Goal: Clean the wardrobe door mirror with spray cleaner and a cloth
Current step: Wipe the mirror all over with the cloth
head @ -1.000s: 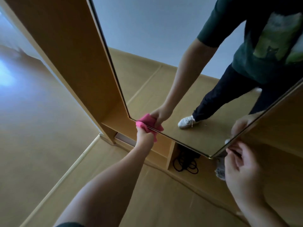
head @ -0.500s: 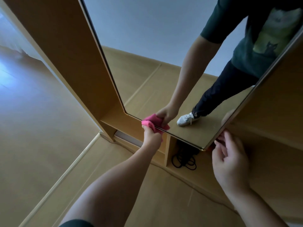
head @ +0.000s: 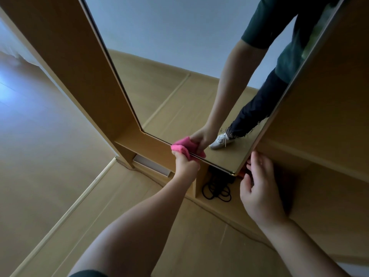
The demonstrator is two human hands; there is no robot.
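Note:
The wardrobe door mirror (head: pixel 179 80) runs from the top of the view down to its bottom edge near the middle. My left hand (head: pixel 186 163) grips a pink cloth (head: pixel 180 148) and holds it against the mirror's bottom edge. My right hand (head: pixel 259 186) is at the door's lower right corner, its fingers curled round the door's edge (head: pixel 242 167). The mirror reflects my arm, the cloth, a dark trouser leg and a white shoe. No spray cleaner is in view.
The wooden wardrobe frame (head: pixel 65 56) stands left of the mirror, and a wooden panel (head: pixel 329 108) lies to the right. A coil of black cable (head: pixel 216 189) lies in the open bottom compartment. Wooden floor (head: pixel 40 148) spreads to the left and below.
My left hand has slid the pink cloth to the right along the mirror's bottom edge. The door's right edge has swung to the left, with my right hand following it.

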